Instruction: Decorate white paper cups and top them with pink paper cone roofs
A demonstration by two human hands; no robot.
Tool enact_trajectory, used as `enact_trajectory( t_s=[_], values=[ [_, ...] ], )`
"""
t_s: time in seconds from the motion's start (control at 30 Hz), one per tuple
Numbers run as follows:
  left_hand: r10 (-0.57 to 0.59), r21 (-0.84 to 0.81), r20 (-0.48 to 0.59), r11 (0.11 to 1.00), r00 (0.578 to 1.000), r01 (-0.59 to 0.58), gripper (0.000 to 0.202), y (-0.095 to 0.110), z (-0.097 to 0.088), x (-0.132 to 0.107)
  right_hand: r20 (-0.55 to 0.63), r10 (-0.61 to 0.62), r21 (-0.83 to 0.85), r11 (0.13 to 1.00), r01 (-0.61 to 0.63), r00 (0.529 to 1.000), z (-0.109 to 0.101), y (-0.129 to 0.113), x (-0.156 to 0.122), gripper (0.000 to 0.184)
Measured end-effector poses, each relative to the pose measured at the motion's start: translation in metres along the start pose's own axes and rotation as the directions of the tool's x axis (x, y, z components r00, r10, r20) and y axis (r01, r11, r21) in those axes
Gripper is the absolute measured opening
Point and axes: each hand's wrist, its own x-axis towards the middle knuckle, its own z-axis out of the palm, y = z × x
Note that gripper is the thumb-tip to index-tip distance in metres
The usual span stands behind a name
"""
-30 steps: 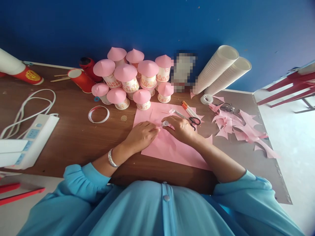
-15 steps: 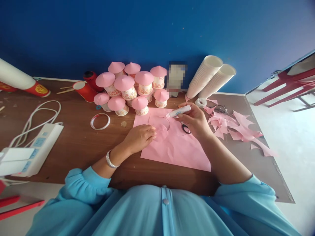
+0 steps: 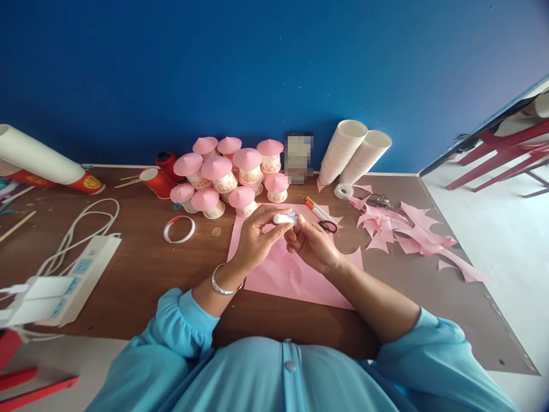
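A small white tube (image 3: pixel 283 219) is held above the pink sheet (image 3: pixel 295 274), lying nearly level from side to side. Its left end is smooth, rounded and plain white; nearer the right there is a bluish patch, too small to read. The left hand (image 3: pixel 256 237) has its grip closed around the tube from the left, and the right hand (image 3: pixel 316 243) has its grip pinched on the right end, so fingers hide part of it.

Both hands also cover the upper middle of the sheet, which lies creased on the brown tabletop (image 3: pixel 148 274). Just beside the right hand are scissors with black handles (image 3: pixel 329 226), blades mostly hidden, and two white pens with orange ends (image 3: pixel 315 209). Beyond the sheet's upper left edge crowd decorated cups with pink cone tops (image 3: pixel 217 167), with a white tape ring (image 3: pixel 179 229) and a red cup (image 3: pixel 157 183) to their left. To the right lie pink paper scraps (image 3: pixel 407 229) and a small tape roll (image 3: pixel 343 191), below two leaning stacks of white cups (image 3: pixel 345 150). A power strip (image 3: pixel 88 279) sits far left, well apart from the hands.
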Motion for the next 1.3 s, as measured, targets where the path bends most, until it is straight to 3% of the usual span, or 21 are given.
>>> enact_trajectory(
  t_s=[0.1, 0.23, 0.37, 0.67, 0.87, 0.97, 1.13, 1.3],
  values=[
    [0.015, 0.025, -0.065, 1.000, 0.998, -0.013, 0.020, 0.001, 0.002, 0.000, -0.006, -0.016, -0.012, 1.000, 0.016, 1.000, -0.002, -0.003, -0.003, 0.045],
    [0.009, -0.001, -0.112, 1.000, 0.994, -0.009, 0.017, 0.001, 0.005, -0.002, -0.025, -0.154, -0.077, 0.985, 0.152, 0.988, -0.008, -0.003, -0.003, 0.035],
    [-0.047, -0.064, -0.144, 0.997, 0.988, 0.038, 0.015, 0.003, 0.007, -0.003, -0.021, -0.251, -0.149, 0.958, 0.245, 0.968, -0.011, 0.001, -0.001, 0.036],
    [-0.245, -0.168, -0.176, 0.962, 0.953, 0.216, 0.036, -0.001, 0.010, -0.005, -0.071, -0.424, -0.404, 0.840, 0.363, 0.903, -0.014, 0.003, -0.005, 0.035],
    [-0.127, -0.093, -0.205, 0.990, 0.970, 0.110, 0.035, -0.002, 0.003, -0.004, -0.048, -0.174, -0.116, 0.979, 0.168, 0.984, -0.012, 0.003, 0.000, 0.033],
    [-0.085, -0.056, -0.218, 0.996, 0.972, 0.074, 0.033, -0.001, -0.002, -0.004, -0.116, -0.208, -0.099, 0.975, 0.197, 0.971, -0.012, 0.002, 0.002, 0.030],
    [-0.009, 0.014, -0.178, 1.000, 0.984, 0.012, 0.025, 0.000, -0.005, -0.004, -0.004, -0.063, -0.063, 0.996, 0.063, 0.998, -0.013, 0.003, 0.002, 0.040],
    [0.021, 0.043, -0.183, 0.999, 0.983, -0.013, 0.022, 0.001, -0.008, -0.004, -0.045, -0.076, -0.034, 0.997, 0.074, 0.996, -0.016, 0.003, 0.003, 0.038]
  ],
)
